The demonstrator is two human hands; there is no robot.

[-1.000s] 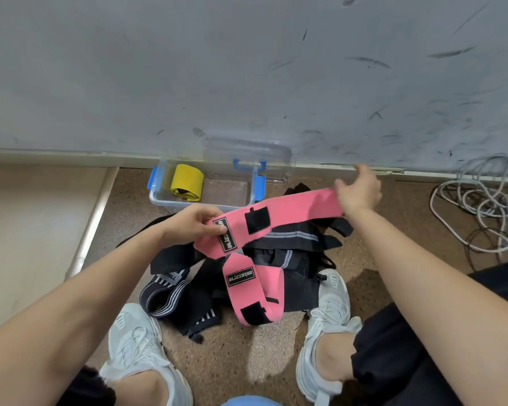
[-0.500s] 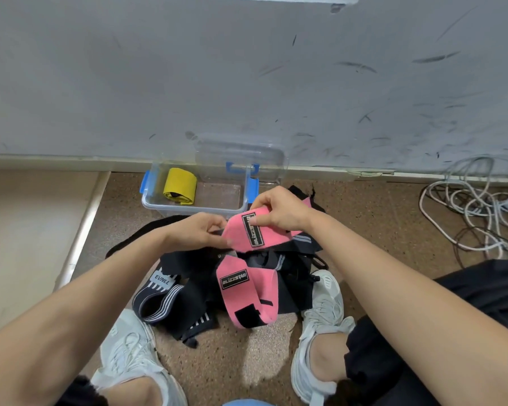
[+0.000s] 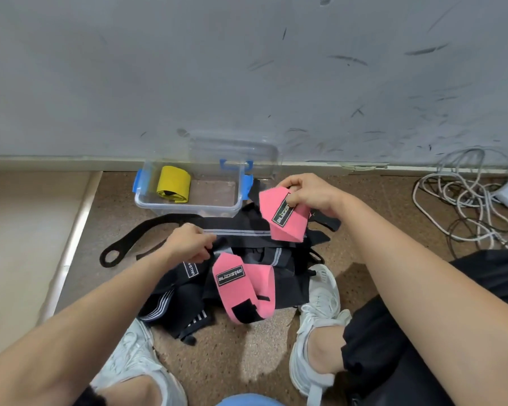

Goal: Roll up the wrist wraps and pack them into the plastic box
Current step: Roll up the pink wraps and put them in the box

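Held pink wrap [image 3: 282, 218]: stretchy woven band, folded into a flat wedge rather than a tight roll; black BLIZZSTAR label facing up; held above the black pile, just right of the box
Right hand [image 3: 308, 194]: fingers and thumb curled, pinching the upper end of the held pink wrap
Left hand [image 3: 188, 244]: well apart from the right hand; fingers curled round a black striped wrap [image 3: 241, 232], a long flat band with thin grey lines
Second pink wrap [image 3: 241, 288]: lies loosely looped on the pile; same label; black fastening patch near its lower end
Black pile [image 3: 276, 276]: several dark wraps tangled on the floor; one thumb loop trails out to the left
Plastic box [image 3: 188, 210]: clear, rectangular, blue latches; open, on the floor by the wall
Yellow roll [image 3: 173, 186]: rolled wrap, in the box's left end
Lid [image 3: 235, 150]: clear, blue handle; leaning on the wall behind the box
Floor [image 3: 364, 200]: speckled brown
Surroundings: scuffed grey wall [image 3: 247, 68]; white cable [image 3: 464, 200] coiled at far right; white shoes [image 3: 320, 291] either side of the pile
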